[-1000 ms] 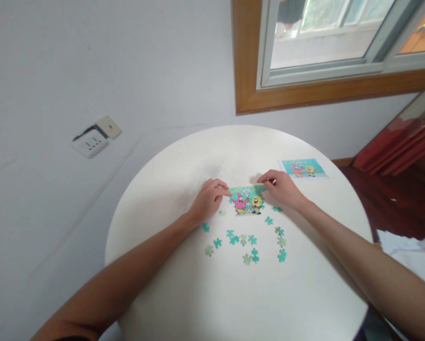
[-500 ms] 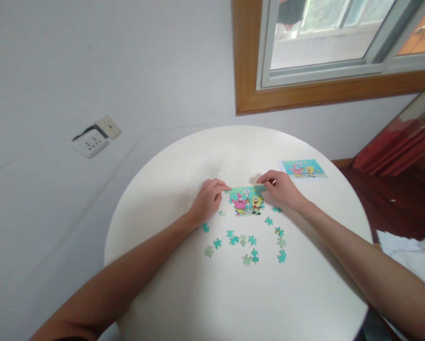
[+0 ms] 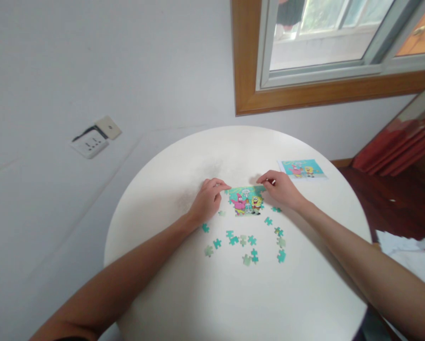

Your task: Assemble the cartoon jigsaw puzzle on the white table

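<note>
Take the puzzle as your clock's centre. The wall socket [image 3: 90,143] sits between nine and ten. Your left hand [image 3: 207,199] is at nine, half curled, its index finger stretched to the puzzle's upper left corner; you can't tell whether it grips anything. Loose pieces [image 3: 252,240], green and pale, scatter from eight round to four on the white table [image 3: 198,303]. The part-built puzzle [image 3: 247,201] lies flat between your hands, its faint top lettering too small to read. Your right hand [image 3: 279,188] reaches over its two o'clock corner, thumb and index nearly meeting; a piece between them can't be made out. Farther along two o'clock lies the picture card [image 3: 303,169], its writing illegible.
</note>
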`<action>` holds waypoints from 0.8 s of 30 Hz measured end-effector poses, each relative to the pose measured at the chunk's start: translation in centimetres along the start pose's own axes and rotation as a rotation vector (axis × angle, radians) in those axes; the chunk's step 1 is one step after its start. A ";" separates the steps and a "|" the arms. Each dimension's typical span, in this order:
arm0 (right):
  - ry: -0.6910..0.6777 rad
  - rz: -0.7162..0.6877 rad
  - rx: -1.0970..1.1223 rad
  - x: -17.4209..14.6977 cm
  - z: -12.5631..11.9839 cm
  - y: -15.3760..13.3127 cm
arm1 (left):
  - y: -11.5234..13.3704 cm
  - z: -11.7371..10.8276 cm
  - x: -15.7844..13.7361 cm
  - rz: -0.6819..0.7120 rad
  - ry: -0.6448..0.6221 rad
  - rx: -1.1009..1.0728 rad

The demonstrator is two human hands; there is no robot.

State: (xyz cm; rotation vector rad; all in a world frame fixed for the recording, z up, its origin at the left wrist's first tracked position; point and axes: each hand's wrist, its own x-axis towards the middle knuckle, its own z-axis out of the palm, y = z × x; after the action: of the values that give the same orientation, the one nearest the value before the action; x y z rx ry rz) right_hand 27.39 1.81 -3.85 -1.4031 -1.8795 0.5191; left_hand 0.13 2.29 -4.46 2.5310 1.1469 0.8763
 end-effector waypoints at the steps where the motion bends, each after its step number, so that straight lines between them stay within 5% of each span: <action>1: 0.000 0.001 0.000 0.0 0.0 0.0 | 0.0 0.0 0.0 0.003 -0.003 0.003; 12: -0.005 -0.022 -0.026 0.0 -0.5 -0.3 | -0.2 0.1 0.0 0.025 0.014 0.000; 19: -0.265 -0.293 -0.121 -1.0 -2.3 -2.4 | 1.5 -0.4 -0.4 0.082 -0.076 -0.038; 24: -0.440 -0.331 -0.179 -1.8 -2.3 -3.6 | 2.5 -0.6 -0.6 0.137 -0.169 -0.028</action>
State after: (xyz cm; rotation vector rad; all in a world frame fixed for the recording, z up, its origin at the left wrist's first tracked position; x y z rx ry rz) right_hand 27.03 -1.31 -0.37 -1.1097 -2.5089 0.5328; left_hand 0.93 0.18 -3.15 2.6276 0.9145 0.6867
